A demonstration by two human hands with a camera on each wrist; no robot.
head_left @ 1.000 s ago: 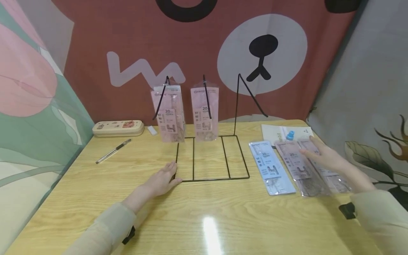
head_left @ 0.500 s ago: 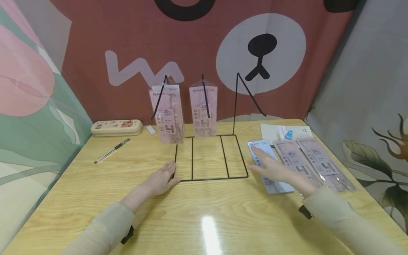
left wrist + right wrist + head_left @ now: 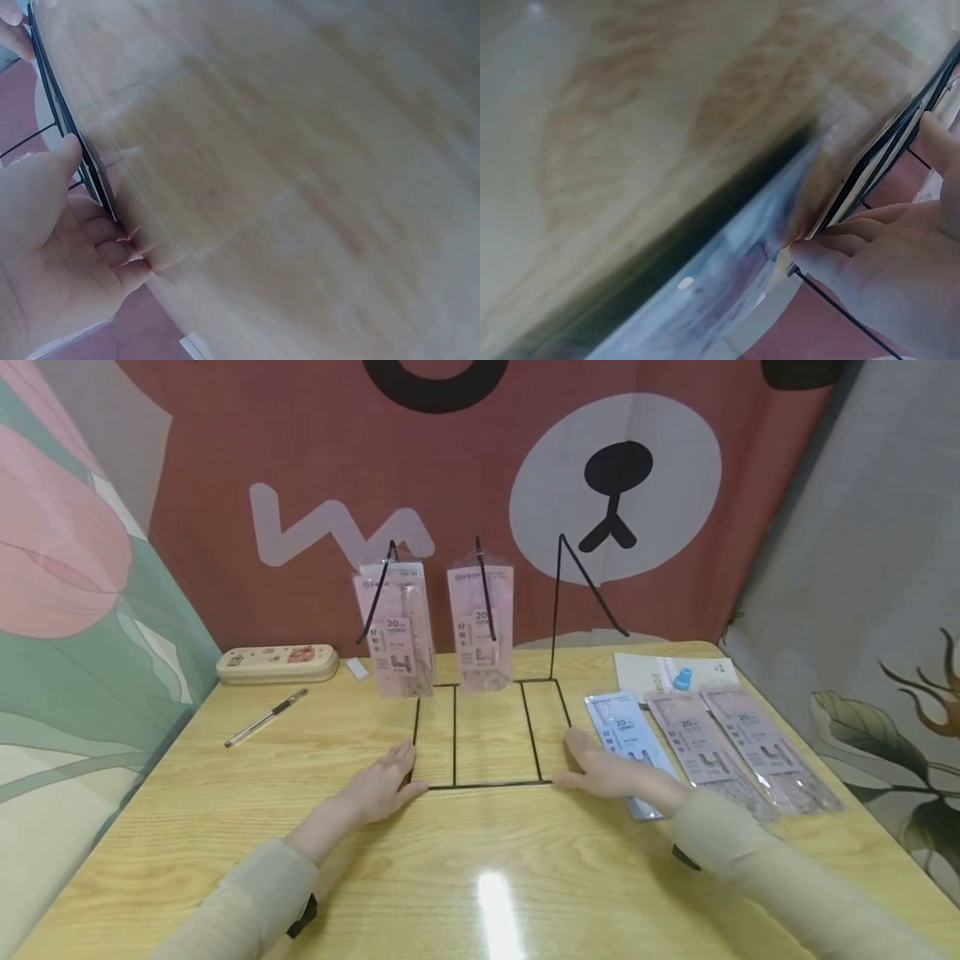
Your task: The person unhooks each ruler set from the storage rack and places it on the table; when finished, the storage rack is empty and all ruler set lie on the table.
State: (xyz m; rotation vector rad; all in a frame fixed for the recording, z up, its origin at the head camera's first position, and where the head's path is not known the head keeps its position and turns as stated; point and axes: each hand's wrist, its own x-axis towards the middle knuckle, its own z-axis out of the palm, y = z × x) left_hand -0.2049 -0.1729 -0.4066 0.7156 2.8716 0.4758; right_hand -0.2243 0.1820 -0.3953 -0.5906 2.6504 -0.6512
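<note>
A black wire display rack [image 3: 495, 785] stands on the table, with three raised hooks at its back. My left hand [image 3: 378, 783] rests at the base's front left corner, fingers along the side wire and thumb at the front wire. At the front right corner my right hand [image 3: 603, 768] touches the base in the same way, its fingers relaxed. Pink packets [image 3: 394, 647] hang from the left hook, with a pale one behind. Another pink packet [image 3: 472, 643] hangs on the middle hook; the right hook is bare. A blue packet [image 3: 622, 714] lies partly hidden under my right hand and wrist.
Two pink packets [image 3: 690, 735] lie right of the blue one. Behind them are a white booklet [image 3: 637, 670] and a small blue cap-like piece [image 3: 682, 678]. A pencil case [image 3: 277, 664], a pen [image 3: 266, 718] and a small white block [image 3: 357, 669] lie at the left.
My right hand has moved left from over the pink packets, across the blue packet, to the rack's front right corner. My left hand has stayed at its corner.
</note>
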